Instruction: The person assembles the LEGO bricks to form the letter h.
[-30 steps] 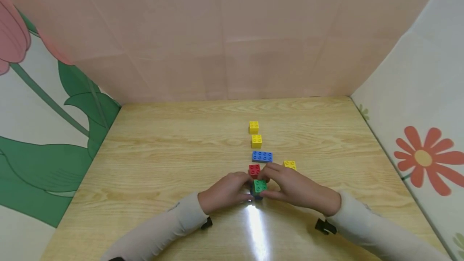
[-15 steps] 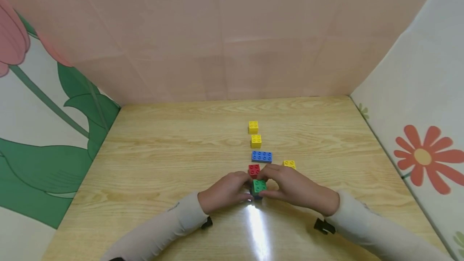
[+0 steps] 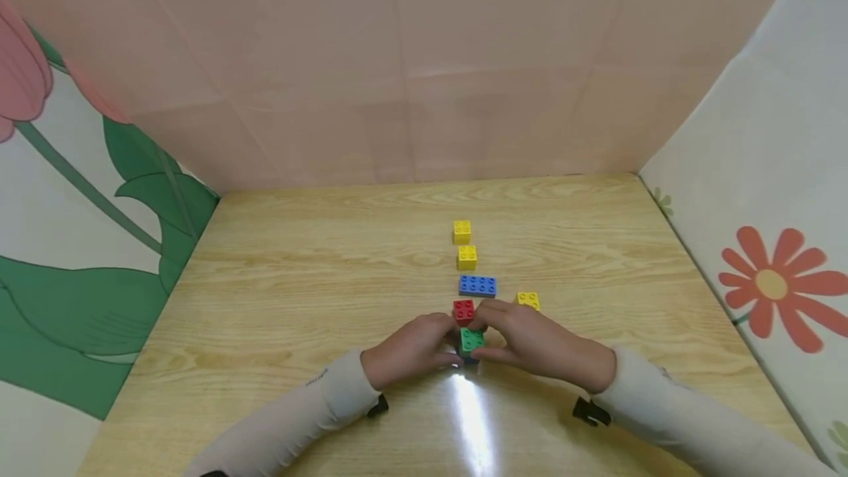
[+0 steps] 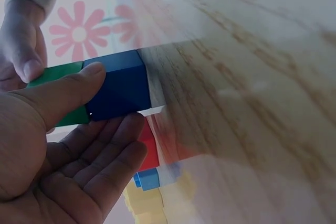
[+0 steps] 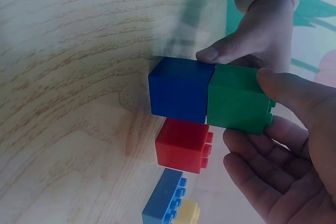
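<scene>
A green brick (image 5: 236, 98) stands on top of a dark blue brick (image 5: 178, 90), their faces meeting with a thin seam. My left hand (image 3: 414, 348) holds the dark blue brick between thumb and fingers, low on the table. From the right, my right hand (image 3: 530, 341) pinches the green brick, thumb on its near side and fingers on the far side. Just behind the stack sits a red brick (image 3: 464, 311), close to both hands' fingertips. In the head view the dark blue brick is mostly hidden under the green one.
Beyond the red brick, a long blue brick (image 3: 478, 285) and two yellow bricks, one nearer (image 3: 467, 258) and one farther (image 3: 461, 232), form a line away from me. Another yellow brick (image 3: 528, 300) lies partly behind my right hand. Printed walls border the wooden table (image 3: 298, 263).
Both hands keep their hold on the stacked bricks in the same place. The head view has shifted very slightly; the other bricks stay put.
</scene>
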`<state>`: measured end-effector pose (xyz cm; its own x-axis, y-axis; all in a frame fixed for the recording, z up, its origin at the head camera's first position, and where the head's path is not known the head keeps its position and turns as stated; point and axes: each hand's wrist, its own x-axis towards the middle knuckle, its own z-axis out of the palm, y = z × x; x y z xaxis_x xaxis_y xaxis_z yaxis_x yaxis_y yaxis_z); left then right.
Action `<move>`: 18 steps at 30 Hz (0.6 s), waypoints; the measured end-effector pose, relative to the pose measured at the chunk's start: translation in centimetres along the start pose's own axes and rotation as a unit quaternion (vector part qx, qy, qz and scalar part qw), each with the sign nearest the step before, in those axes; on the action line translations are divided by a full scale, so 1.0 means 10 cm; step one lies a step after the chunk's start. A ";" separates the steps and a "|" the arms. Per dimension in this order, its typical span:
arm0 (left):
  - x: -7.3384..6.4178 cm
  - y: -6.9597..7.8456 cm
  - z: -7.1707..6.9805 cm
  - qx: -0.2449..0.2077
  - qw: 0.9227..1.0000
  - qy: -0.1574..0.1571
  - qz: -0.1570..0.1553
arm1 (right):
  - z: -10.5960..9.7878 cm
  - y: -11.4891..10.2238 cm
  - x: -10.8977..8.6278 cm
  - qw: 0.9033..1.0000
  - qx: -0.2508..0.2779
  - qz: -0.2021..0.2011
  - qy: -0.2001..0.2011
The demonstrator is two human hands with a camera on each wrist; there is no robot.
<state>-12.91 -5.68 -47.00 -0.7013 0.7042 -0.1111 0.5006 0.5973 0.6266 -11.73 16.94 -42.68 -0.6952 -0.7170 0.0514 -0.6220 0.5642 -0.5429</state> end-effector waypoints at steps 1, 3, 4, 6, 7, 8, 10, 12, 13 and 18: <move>0.00 0.00 0.00 0.000 1.000 0.000 0.000 | 0.00 0.00 0.00 1.000 0.001 -0.001 -0.001; 0.01 0.00 0.00 0.001 1.000 0.000 0.001 | 0.00 0.01 0.00 1.000 0.005 -0.002 -0.001; 0.01 -0.01 0.00 0.002 1.000 0.001 0.002 | 0.00 0.01 0.00 1.000 0.006 -0.003 -0.001; 0.01 -0.01 0.01 0.005 1.000 0.002 0.003 | 0.00 0.02 0.00 1.000 0.010 -0.003 -0.001; 0.01 -0.01 0.01 0.005 1.000 0.003 0.005 | 0.00 0.02 0.00 1.000 0.011 -0.002 -0.002; 0.01 -0.01 0.01 0.005 1.000 0.004 0.005 | -0.01 0.02 0.01 1.000 0.012 -0.001 -0.003; 0.01 -0.01 0.01 0.001 1.000 0.004 0.006 | -0.01 0.02 0.01 1.000 0.014 0.002 -0.007; 0.01 -0.01 0.01 -0.004 1.000 0.004 0.004 | -0.01 0.03 0.02 1.000 0.015 0.003 -0.012; 0.01 -0.01 0.00 -0.006 1.000 0.004 0.004 | -0.01 0.03 0.02 1.000 0.016 0.003 -0.014; 0.01 -0.01 0.00 -0.013 1.000 0.001 0.003 | 0.00 0.04 0.02 1.000 0.018 0.000 -0.018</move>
<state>-13.02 -5.62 -47.10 -0.6993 0.7068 -0.1068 0.4913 0.5837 0.6464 -12.11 17.04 -42.86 -0.6820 -0.7310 0.0216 -0.6077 0.5501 -0.5728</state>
